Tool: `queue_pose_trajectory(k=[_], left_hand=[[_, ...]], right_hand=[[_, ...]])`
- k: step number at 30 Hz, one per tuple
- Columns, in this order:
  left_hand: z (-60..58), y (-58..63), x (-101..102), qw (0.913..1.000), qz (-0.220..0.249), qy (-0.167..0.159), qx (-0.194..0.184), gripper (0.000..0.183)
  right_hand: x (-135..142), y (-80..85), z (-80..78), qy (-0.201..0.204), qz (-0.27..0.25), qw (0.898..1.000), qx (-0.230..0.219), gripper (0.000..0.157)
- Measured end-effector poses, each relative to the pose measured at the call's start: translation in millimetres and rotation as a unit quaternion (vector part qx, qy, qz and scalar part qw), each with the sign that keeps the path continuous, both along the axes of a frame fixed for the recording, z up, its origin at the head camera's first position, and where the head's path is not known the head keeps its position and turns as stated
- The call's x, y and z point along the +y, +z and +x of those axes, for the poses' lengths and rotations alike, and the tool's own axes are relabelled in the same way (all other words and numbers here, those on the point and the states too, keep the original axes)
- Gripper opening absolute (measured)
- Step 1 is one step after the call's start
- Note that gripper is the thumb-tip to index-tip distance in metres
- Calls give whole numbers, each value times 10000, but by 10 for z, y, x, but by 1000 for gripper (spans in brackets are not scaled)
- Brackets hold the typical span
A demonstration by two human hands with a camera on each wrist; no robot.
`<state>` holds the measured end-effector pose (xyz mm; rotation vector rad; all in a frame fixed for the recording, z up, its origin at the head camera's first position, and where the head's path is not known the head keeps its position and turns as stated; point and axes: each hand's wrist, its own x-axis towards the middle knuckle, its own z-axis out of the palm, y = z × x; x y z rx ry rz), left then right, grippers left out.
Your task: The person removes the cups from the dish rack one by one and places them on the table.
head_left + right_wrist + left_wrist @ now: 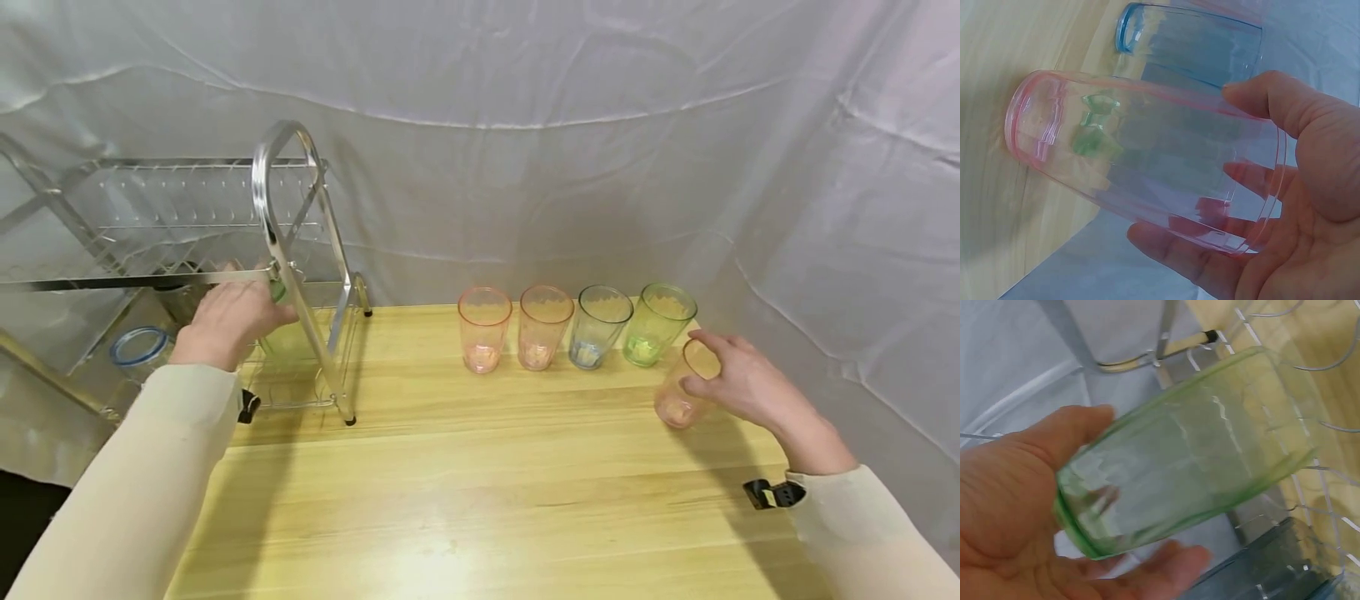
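Note:
My left hand [238, 312] reaches into the lower tier of the metal dish rack [273, 192]. It holds a green glass [1166, 462] by its thick base, thumb on one side and fingers on the other; the rim points toward the rack's wires. At the right of the wooden table [465, 475], my right hand [750, 387] grips a pink glass [1141, 150] around its rim from above. That glass stands mouth up, its base at the tabletop. Just behind it is a green glass [660, 325].
Left of that green glass, a blue glass [597, 329] and two pink glasses [546, 329] make a row along the back. Inside the rack are a blue-rimmed glass [140, 346] and a dark glass [1266, 569]. A pale cloth [525, 192] hangs behind the table.

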<state>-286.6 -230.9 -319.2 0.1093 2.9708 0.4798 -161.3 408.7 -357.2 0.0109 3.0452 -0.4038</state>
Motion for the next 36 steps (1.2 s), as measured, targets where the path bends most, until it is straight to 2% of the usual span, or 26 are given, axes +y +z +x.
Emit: queue_pose_trajectory(k=[2,3,5,8,11,13,15,20,28,36], left_hand=[[31,33,10,9997,-30,-30,-226,65],[41,46,11,9995,-29,-50,-309,66],[53,58,4,9996,-49,-104,-251,56],[84,65,-28,9998,-54,-69,-159,62],[126,50,-78,10000,-75,-23,-14,48],[164,44,-112,9999,-101,-34,95,45],[214,51,-141,9999,-60,82,64,53],[347,86,-180,9994,18,351,-53,87],[586,128,-188,9990,222,383,-84,94],[697,148,-186,9994,75,334,100,92]], right_hand=[[6,5,2,-7,12,10000,-13,86],[10,8,-1,-5,24,10000,-7,86],[12,17,-9,13,29,10000,20,86],[11,27,-28,31,44,10000,68,86],[5,27,-36,54,35,9999,100,85],[2,22,-39,74,31,9999,116,85],[-2,15,-39,103,18,9999,119,85],[-14,10,-33,96,-23,9999,84,86],[-3,3,-14,77,-53,9999,98,85],[12,-2,-9,35,-28,10000,88,85]])
